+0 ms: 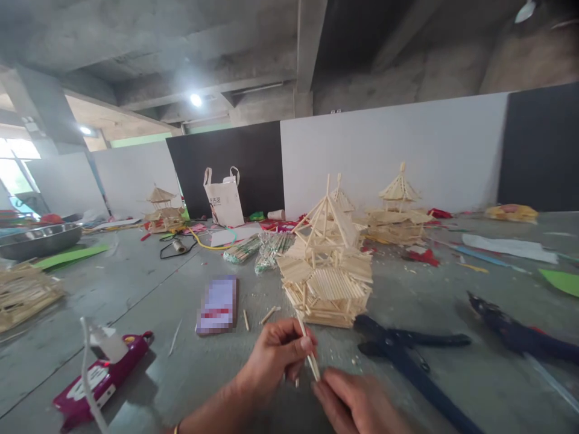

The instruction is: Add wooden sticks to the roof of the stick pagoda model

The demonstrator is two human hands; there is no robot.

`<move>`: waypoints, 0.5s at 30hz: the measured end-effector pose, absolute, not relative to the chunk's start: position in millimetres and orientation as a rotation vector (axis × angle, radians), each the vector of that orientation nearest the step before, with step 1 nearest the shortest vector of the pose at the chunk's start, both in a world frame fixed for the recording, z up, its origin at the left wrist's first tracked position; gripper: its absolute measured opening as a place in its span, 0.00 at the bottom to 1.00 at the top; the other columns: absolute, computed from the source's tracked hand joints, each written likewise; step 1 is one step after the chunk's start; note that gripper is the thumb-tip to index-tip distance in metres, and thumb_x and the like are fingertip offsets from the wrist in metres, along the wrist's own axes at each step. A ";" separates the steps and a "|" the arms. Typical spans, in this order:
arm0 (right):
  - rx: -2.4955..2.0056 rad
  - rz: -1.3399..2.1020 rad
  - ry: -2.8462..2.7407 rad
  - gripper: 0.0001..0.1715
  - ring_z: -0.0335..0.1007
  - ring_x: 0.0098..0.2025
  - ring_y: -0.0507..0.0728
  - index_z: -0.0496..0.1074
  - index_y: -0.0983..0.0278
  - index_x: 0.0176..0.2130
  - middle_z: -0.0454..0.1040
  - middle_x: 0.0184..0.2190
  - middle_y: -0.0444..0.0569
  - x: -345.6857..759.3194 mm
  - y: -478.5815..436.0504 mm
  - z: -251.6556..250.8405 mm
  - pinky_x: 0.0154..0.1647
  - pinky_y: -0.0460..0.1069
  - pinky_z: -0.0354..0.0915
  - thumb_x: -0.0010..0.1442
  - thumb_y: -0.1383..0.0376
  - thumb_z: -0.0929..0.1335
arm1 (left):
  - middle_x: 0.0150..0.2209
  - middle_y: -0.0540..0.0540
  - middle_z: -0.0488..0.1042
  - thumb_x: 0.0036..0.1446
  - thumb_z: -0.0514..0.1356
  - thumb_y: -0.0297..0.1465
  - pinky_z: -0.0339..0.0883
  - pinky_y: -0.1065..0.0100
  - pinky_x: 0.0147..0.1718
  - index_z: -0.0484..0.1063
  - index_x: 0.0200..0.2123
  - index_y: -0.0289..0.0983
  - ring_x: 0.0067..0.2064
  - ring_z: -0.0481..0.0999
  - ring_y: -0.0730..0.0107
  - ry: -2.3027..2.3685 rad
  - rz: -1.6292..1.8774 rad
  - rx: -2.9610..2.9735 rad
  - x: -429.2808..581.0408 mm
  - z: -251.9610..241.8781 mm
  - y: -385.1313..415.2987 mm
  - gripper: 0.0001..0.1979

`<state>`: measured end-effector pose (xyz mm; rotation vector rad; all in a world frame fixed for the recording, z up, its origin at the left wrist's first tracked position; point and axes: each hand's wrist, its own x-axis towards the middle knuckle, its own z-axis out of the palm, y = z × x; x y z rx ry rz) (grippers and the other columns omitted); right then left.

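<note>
My left hand [275, 355] is closed in a pinch on a thin wooden stick [309, 349], holding it upright low in the view. My right hand [353, 401] sits just below and right of it, its fingers curled together touching the stick's lower end. Right behind the stick stands a small pagoda-like stick model [326, 268] on the grey floor. A few loose sticks [269, 314] lie on the floor to the left of the model.
Dark blue pliers [409, 355] lie right of my hands, another dark tool [520, 331] further right. A phone [218, 304] and a glue gun on a purple pack [102, 371] lie left. More stick models [398, 208], a tote bag [224, 199], stick bundles [260, 248] and a metal basin [38, 238] stand behind.
</note>
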<state>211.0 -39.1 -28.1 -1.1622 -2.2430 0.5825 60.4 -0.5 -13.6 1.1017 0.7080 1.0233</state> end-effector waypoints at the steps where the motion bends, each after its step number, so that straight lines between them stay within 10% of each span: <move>1: -1.120 0.522 -2.272 0.20 0.57 0.18 0.48 0.61 0.63 0.23 0.65 0.16 0.43 212.7 -39.5 -25.7 0.19 0.44 0.50 0.62 0.61 0.54 | 0.17 0.54 0.66 0.43 0.65 0.36 0.42 0.78 0.11 0.70 0.25 0.32 0.13 0.53 0.88 0.707 1.019 1.098 60.9 -11.9 -1.4 0.12; 9: -0.749 -0.188 -2.100 0.26 0.53 0.11 0.47 0.57 0.62 0.18 0.60 0.10 0.38 209.4 -45.9 -27.2 0.15 0.45 0.48 0.64 0.64 0.51 | 0.14 0.58 0.58 0.44 0.65 0.35 0.41 0.79 0.13 0.69 0.25 0.33 0.14 0.50 0.88 0.730 1.157 0.964 53.6 -4.7 7.8 0.11; 15: -0.922 0.092 -2.045 0.12 0.65 0.23 0.49 0.65 0.63 0.29 0.69 0.21 0.44 227.5 -32.1 -8.2 0.26 0.43 0.59 0.61 0.67 0.58 | 0.17 0.57 0.60 0.45 0.64 0.35 0.41 0.79 0.13 0.69 0.26 0.32 0.14 0.50 0.88 0.764 1.193 0.985 50.6 -4.6 11.6 0.12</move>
